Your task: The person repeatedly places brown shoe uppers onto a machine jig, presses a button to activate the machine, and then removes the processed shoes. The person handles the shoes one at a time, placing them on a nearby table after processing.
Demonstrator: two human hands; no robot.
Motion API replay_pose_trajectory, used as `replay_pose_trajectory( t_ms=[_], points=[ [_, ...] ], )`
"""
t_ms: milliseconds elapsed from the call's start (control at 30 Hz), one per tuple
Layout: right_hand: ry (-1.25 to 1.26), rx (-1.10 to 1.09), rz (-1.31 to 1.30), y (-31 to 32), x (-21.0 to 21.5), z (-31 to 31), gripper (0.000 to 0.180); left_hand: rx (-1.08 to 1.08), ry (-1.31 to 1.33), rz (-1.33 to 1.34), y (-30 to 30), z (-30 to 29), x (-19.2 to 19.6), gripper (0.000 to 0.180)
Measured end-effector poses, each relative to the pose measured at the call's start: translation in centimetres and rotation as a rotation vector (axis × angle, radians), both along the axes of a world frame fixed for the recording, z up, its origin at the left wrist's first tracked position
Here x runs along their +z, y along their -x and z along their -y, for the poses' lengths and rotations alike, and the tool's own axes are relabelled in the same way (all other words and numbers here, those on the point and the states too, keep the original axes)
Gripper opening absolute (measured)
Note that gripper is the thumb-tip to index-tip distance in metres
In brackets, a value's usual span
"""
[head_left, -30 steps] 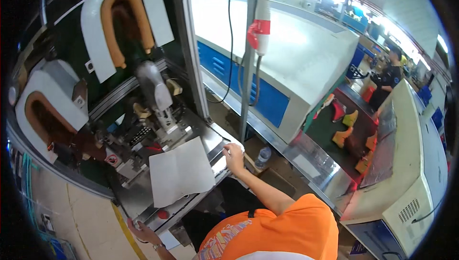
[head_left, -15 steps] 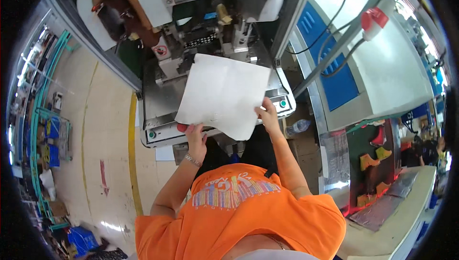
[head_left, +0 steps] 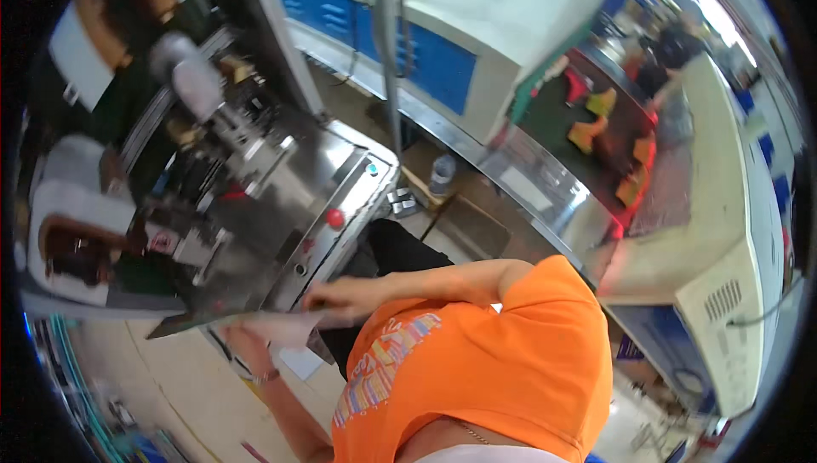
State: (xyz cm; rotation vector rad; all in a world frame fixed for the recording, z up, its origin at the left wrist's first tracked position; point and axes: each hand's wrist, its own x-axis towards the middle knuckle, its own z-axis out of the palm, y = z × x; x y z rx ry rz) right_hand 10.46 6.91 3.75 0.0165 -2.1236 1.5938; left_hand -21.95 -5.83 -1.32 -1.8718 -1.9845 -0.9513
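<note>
A white sheet [head_left: 285, 328] is tilted and seen nearly edge-on at the front of a metal-topped machine [head_left: 271, 237]; its far left part looks dark, and motion blurs it. My left hand [head_left: 248, 349], with a bracelet at the wrist, is closed on the sheet's lower edge. Just above the sheet's right end is my right hand [head_left: 349, 295], its fingers curled. Blur hides whether the sheet or anything else is between them. A red button [head_left: 334, 219] sits on the machine's front panel, a little above my right hand.
On the right, shoe-shaped orange and yellow pieces [head_left: 587, 134] lie on a dark conveyor [head_left: 553, 114] under red light. A white and blue cabinet [head_left: 477, 33], a metal post [head_left: 387, 63] and a plastic bottle [head_left: 442, 174] stand beyond the machine. A cream-coloured machine [head_left: 655, 267] is at the right.
The view has swung to the right. The white sheet has gone from lying broad and flat before me to being tilted edge-on at the left. Both hands have moved left in the picture.
</note>
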Motion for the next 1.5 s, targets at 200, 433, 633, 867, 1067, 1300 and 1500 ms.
replay_pose_trajectory(
  t_ms=[200,433,633,867,1067,1300,1500],
  points=[
    [-0.270,-0.100,0.377,-0.9,-1.1,-1.6,0.059,0.066,0.262,1.229,1.6,5.4,14.5,0.049],
    [-0.345,-0.388,0.252,-1.6,-2.3,-7.3,0.037,0.473,0.545,-0.085,9.6,17.9,16.4,0.051],
    [-0.273,-0.460,0.242,-0.5,-3.4,-9.9,0.029,0.665,1.006,0.149,2.0,19.7,17.3,0.058],
    [-0.334,-0.531,0.245,0.2,-2.6,-10.9,0.028,0.696,0.982,0.245,2.6,24.1,12.6,0.054],
    [-0.351,-0.635,0.153,-0.2,-4.6,-11.6,0.024,0.704,0.938,0.317,1.3,24.8,10.8,0.054],
    [-0.362,-0.873,0.087,-1.1,-6.4,-11.5,0.020,0.701,0.929,0.345,1.0,24.3,10.1,0.053],
    [-0.510,-0.967,0.022,-1.3,-8.2,-11.4,0.019,0.709,0.901,0.405,0.1,24.1,9.9,0.053]
  ],
)
